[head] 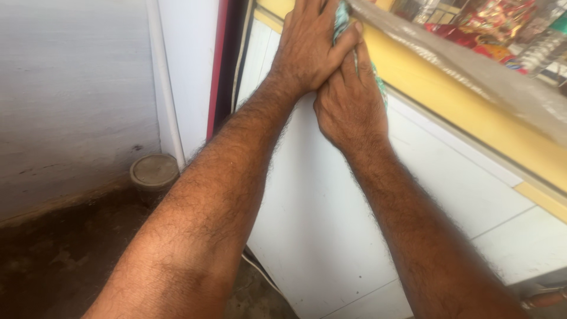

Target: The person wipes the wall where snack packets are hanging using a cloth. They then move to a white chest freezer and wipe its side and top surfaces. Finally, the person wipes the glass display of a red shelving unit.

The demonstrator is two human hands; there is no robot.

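Both my arms reach forward to the top edge of a white cabinet front (pixel 331 212). My left hand (pixel 310 44) lies over my right hand (pixel 348 97), thumb hooked across its fingers. Between them a green patterned cloth (pixel 342 18) shows, pressed against the yellow strip (pixel 449 94) under a glass display top. My right hand's fingers curl around the cloth; most of the cloth is hidden by the hands.
A glass case (pixel 490 35) with colourful packets sits above the yellow strip at the upper right. A white pipe (pixel 165 88) runs down the grey wall on the left. A small round pot (pixel 153 174) stands on the brown dirt floor (pixel 59 260).
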